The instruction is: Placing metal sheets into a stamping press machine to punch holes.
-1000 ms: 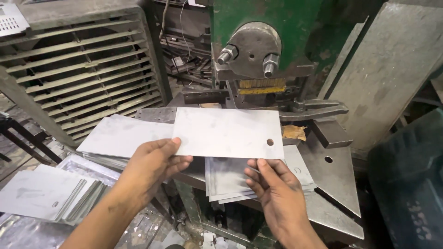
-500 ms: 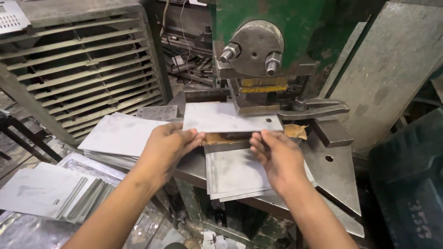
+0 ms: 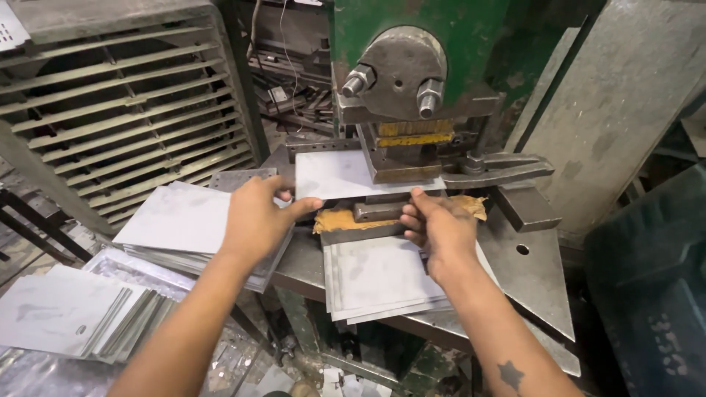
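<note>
the far edge of the flat grey rectangular metal sheet (image 3: 334, 175) ran under the dark steel punch head of the green press machine (image 3: 412, 81), so how far it reached in was hidden, and the die beneath it could not be made out. the right hand's fingertips were tucked against the sheet's near edge, partly behind a small steel block (image 3: 376, 211), so the exact grip there was hard to tell; the hand looked curled, pressing on the edge rather than wrapped around it.

the sheet lay level on the press bed, above a strip of torn brown cardboard (image 3: 346, 218). the left hand (image 3: 257, 217) pinched its near left corner, thumb on top and fingers under or beside the edge. the right hand (image 3: 440, 228) met the sheet's near right edge, so the sheet sat just beyond both hands and between them.

a stack of similar grey sheets (image 3: 382, 279) lay on the steel table (image 3: 529, 279) below the right wrist, another stack (image 3: 180, 224) lay beside the left wrist, and a third pile (image 3: 66, 312) was cut off at the lower left.
</note>
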